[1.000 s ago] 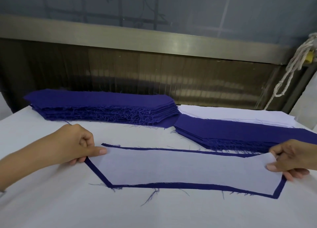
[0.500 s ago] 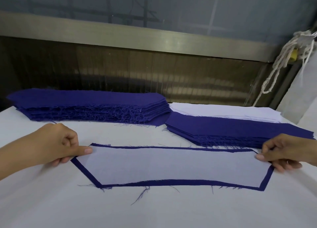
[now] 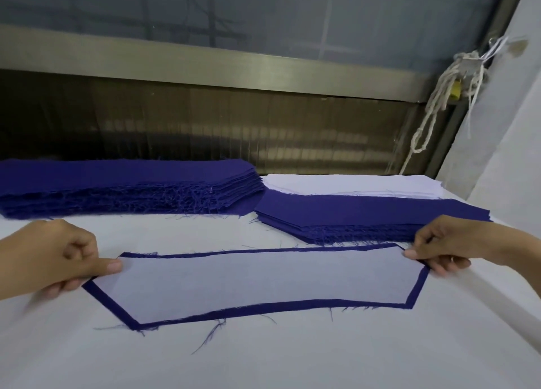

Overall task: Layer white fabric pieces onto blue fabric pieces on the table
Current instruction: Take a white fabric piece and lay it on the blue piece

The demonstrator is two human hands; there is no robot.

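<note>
A: Hands, quick?
B: Left hand (image 3: 67, 259) at mid-left of the frame, thumb flat on the left tip of the white fabric piece (image 3: 263, 280), other fingers curled below the edge. It's pinching that end. Right hand (image 3: 442, 248) at mid-right does the same: thumb on top of the right tip, fingers tucked under.
A: Where's the white piece?
B: Centre of the frame, lying flat on one blue fabric piece (image 3: 111, 304). A narrow blue border shows all round it, with frayed threads along the lower edge. Both lie on the white-covered worktop (image 3: 263, 359).
A: Other stock?
B: Tall blue stack (image 3: 126, 180) at upper left. Lower blue stack (image 3: 366, 213) at right of centre, just above the right hand. White stack (image 3: 351, 183) behind it, partly overlapped by it.
A: Anything else?
B: Knotted white rope (image 3: 433, 110) hanging at upper right, metal rail behind the worktop.
</note>
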